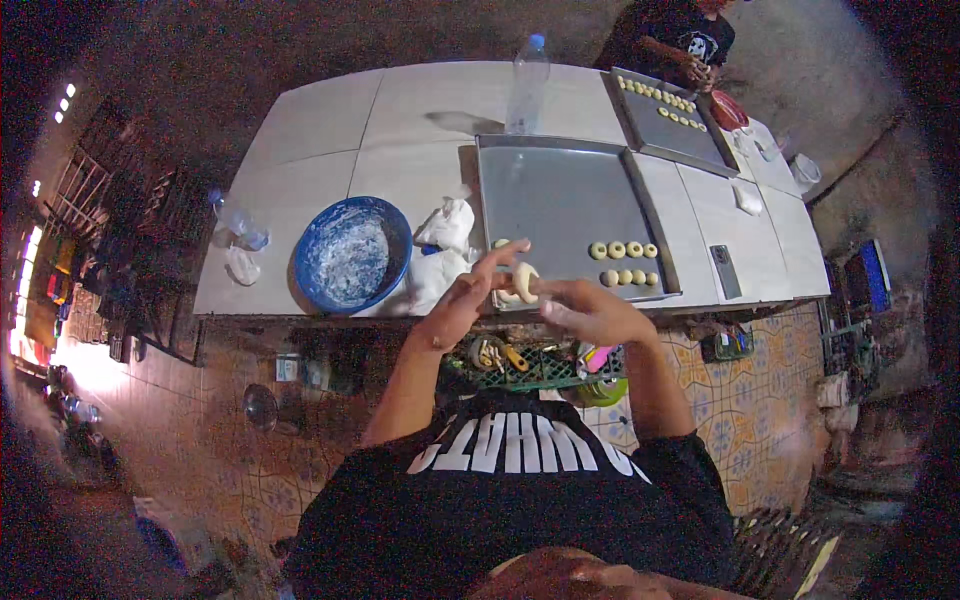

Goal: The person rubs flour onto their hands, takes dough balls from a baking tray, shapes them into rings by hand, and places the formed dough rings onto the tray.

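Observation:
Over the near edge of the metal tray (pixel 555 190), I hold a small pale piece of dough (pixel 525 283), curved like a ring or hook, between both hands. My left hand (pixel 462 305) grips it from the left, its index finger stretched out above. From the right, the fingers of my right hand (pixel 597 312) press on the dough, the thumb lying just below. Two short rows of dough rings (pixel 617 251) lie in the tray's near right corner. Another pale piece shows partly behind my left fingers.
A blue basin (pixel 352 255) dusted with flour stands left, beside white plastic bags (pixel 440 275). A clear bottle (pixel 528 85) stands behind the tray. At far right a person (pixel 690 45) works by a second tray (pixel 675 125) of dough rings. A phone (pixel 725 271) lies right.

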{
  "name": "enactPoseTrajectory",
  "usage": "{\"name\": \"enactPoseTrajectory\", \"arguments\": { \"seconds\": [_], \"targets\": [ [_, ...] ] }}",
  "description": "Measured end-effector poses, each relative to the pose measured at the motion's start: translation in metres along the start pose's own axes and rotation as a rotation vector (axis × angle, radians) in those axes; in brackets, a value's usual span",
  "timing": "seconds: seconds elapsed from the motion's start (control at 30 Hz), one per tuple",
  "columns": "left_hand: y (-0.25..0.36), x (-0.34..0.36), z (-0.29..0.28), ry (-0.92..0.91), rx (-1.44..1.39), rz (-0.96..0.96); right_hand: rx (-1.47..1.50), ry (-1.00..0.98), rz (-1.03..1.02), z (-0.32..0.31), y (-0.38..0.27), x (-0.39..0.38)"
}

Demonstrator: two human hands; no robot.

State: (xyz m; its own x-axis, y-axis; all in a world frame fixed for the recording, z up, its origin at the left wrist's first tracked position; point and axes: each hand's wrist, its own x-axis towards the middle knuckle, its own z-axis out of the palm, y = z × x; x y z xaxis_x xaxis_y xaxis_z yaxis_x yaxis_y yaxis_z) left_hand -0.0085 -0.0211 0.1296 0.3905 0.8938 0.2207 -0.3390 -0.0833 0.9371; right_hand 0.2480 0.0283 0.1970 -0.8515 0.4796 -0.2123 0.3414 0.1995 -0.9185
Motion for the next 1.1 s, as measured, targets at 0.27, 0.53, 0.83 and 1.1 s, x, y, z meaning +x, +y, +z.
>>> {"name": "enactPoseTrajectory", "arguments": {
  "seconds": [0.27, 0.53, 0.83, 1.1],
  "targets": [
    [-0.013, -0.006, -0.006, -0.19, 0.113, -0.083, 0.44, 0.179, -0.077, 0.022, 0.002, -0.015],
    [-0.002, -0.007, -0.011, -0.048, 0.297, -0.041, 0.142, -0.059, -0.05, 0.03, 0.012, 0.001],
    [-0.011, -0.011, -0.008, -0.2, -0.328, -0.072, 0.107, 0.354, 0.253, 0.032, 0.006, -0.001],
    [-0.009, -0.025, -0.013, 0.017, 0.327, -0.077, 0.388, 0.451, 0.11, 0.04, 0.026, 0.019]
  ]
}}
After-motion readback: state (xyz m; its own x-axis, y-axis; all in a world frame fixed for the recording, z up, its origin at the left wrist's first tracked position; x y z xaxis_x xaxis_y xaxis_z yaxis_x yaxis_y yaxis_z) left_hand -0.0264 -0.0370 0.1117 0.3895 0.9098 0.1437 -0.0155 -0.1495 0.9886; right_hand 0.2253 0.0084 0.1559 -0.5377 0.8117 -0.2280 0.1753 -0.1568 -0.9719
